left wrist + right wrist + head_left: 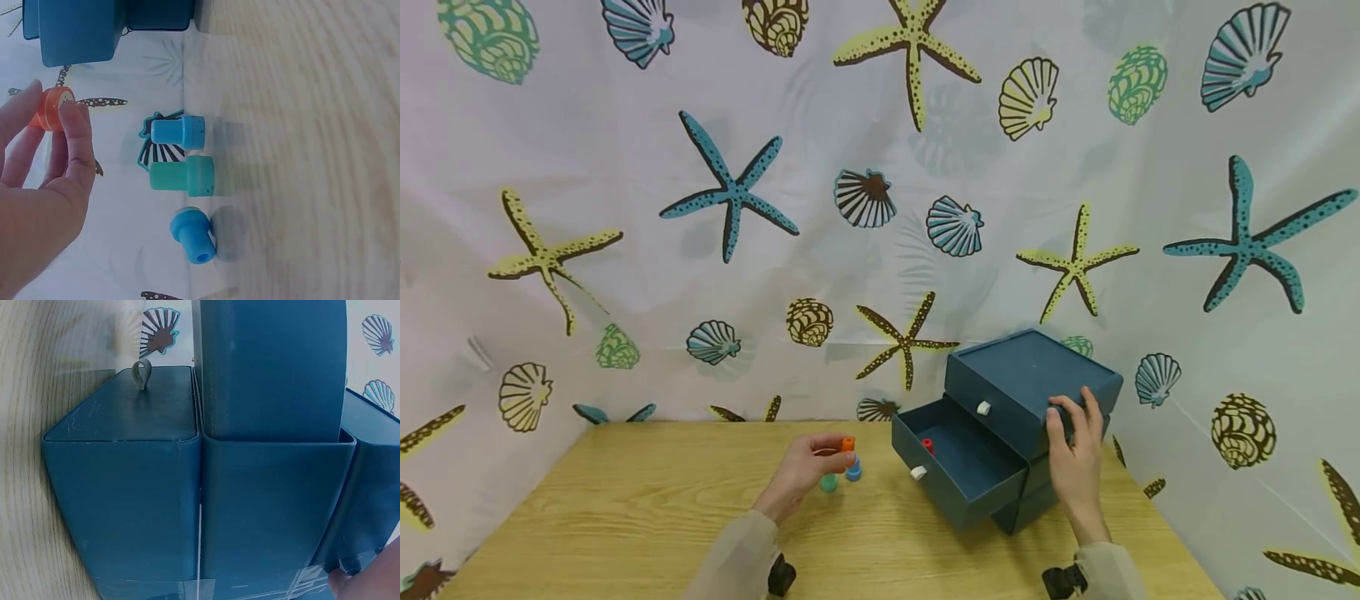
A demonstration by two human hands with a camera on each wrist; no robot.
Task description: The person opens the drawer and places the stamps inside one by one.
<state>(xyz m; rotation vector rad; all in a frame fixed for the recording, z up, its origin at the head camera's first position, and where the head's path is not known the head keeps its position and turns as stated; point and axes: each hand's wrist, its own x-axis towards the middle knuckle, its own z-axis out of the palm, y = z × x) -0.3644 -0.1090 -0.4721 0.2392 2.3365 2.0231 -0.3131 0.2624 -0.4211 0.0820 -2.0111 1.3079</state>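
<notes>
My left hand (805, 471) pinches an orange stamp (51, 109) between thumb and fingertips, above the table. Its pale printed face shows in the left wrist view. Below it, two blue stamps (178, 132) (192, 234) and a green stamp (181, 175) stand on the tabletop. My right hand (1075, 458) rests against the right side of the dark blue drawer unit (1037, 367), with fingers extended near its top edge. A drawer (958, 496) beneath the top one is pulled out, and a red stamp (928, 445) lies inside it.
The wooden table (625, 508) stretches left of the drawer unit. Behind it hangs a white curtain (647, 300) printed with shells and starfish. White pull tabs (983, 408) stick out from the drawer fronts.
</notes>
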